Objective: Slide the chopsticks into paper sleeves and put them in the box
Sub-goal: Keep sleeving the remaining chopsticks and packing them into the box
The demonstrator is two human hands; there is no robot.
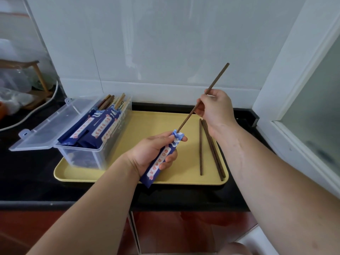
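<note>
My left hand (152, 153) grips a blue paper sleeve (160, 161) with a white and red label, held slanted over the yellow tray (143, 126). My right hand (215, 107) pinches a dark brown chopstick (217, 80) near its middle. The chopstick's lower tip sits in the sleeve's open top end. Three more dark chopsticks (207, 148) lie loose on the tray's right side. A clear plastic box (82, 155) stands on the tray's left, its lid (46, 126) swung open, holding several sleeved chopsticks (99, 126).
The tray sits on a black counter (27, 177) against a white tiled wall. A wooden rack (38, 78), plastic bags and a white cable lie at the far left. A white door frame (287, 89) rises at the right.
</note>
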